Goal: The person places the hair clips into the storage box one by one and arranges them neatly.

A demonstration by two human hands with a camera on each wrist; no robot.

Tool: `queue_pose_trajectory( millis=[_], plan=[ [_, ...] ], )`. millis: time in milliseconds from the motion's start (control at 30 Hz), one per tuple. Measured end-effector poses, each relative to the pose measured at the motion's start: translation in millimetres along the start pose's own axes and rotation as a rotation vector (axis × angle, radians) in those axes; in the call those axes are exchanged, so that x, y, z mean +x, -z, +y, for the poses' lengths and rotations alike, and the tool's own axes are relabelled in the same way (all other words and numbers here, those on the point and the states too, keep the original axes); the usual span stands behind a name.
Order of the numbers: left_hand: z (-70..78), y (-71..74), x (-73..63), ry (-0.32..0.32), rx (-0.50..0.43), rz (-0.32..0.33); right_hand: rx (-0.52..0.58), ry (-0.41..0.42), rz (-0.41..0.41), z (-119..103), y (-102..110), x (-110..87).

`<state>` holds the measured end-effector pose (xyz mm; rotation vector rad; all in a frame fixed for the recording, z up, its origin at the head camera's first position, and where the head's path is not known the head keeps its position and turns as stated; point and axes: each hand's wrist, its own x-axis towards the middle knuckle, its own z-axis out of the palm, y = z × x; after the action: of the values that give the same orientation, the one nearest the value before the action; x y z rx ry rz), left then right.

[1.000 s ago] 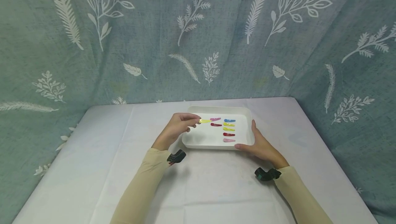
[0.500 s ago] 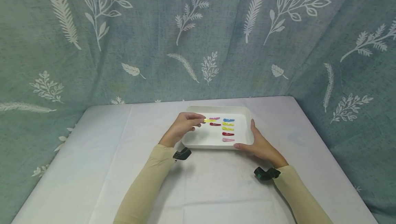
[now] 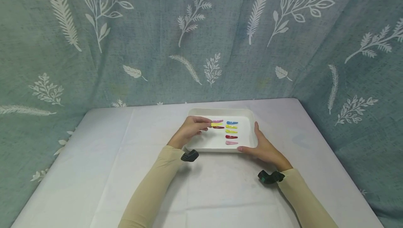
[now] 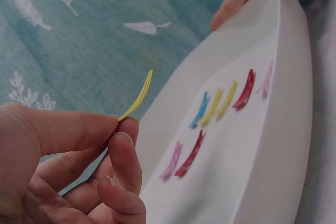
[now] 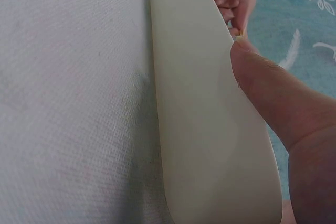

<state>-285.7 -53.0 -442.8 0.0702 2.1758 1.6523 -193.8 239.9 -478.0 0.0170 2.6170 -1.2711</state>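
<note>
In the head view my left hand (image 3: 196,129) pinches a yellow snap hair clip (image 3: 216,125) between thumb and forefinger over the left part of a white tray (image 3: 201,149). The left wrist view shows the clip (image 4: 139,98) tilted up from the fingertips. My right hand (image 3: 266,150) holds the tray's near right corner, thumb on the near rim and fingers along the right side. On the tray's right lies a column of clips: blue (image 3: 232,122), two yellow (image 3: 231,127), red (image 3: 231,137) and pink (image 3: 231,143). Left of it are a pink clip (image 3: 217,121) and a red clip (image 3: 219,127).
The tray stands on a table with a white cloth (image 3: 141,172), near its far edge. A green-blue curtain (image 3: 157,39) with white leaf prints hangs behind and at both sides. Each wrist carries a black camera (image 3: 190,156).
My left hand has moved to the right with the yellow hair clip, which now overlaps the gap between the left pink and red clips. The right hand stays at the tray corner.
</note>
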Motion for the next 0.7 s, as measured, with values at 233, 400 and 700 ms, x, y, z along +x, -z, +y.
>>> queue_pose_trajectory(
  millis=[233,400,700],
  plan=[
    [-3.5,-5.9,4.1,0.004,0.01,0.0,-0.004,-0.013,-0.005,-2,1,-0.5],
    [-6.3,-9.3,7.4,0.003,0.041,0.008,-0.002,-0.019,-0.009,-2,1,-0.8],
    [-11.4,-12.2,11.1,0.005,0.064,0.016,-0.004,0.0,0.002,-1,0,-0.3]
  ],
)
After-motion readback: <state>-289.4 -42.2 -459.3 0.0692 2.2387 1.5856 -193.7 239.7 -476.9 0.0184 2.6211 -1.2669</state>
